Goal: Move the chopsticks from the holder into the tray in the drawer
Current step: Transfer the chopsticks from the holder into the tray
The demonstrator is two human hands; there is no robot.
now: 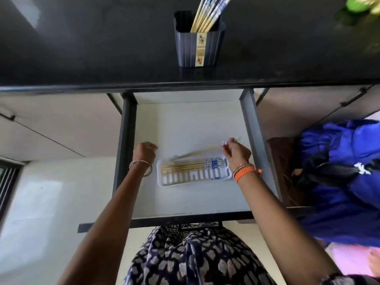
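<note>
A dark ribbed holder [199, 48] stands on the black counter with several blue-and-white-topped chopsticks [209, 13] sticking out of it. In the open drawer [185, 124] below lies a white slotted tray [193, 177] with several chopsticks [185, 166] lying lengthwise in it. My right hand [236, 155] hovers over the tray's right end and pinches the patterned tops of blurred chopsticks [197, 152] that slant down toward the tray. My left hand [145, 152] hangs with curled fingers by the drawer's left side, left of the tray, holding nothing.
The drawer's dark side walls [126, 140] flank the pale floor. A blue cloth heap [339, 177] lies to the right of the drawer. Something green [357, 4] sits at the counter's far right corner.
</note>
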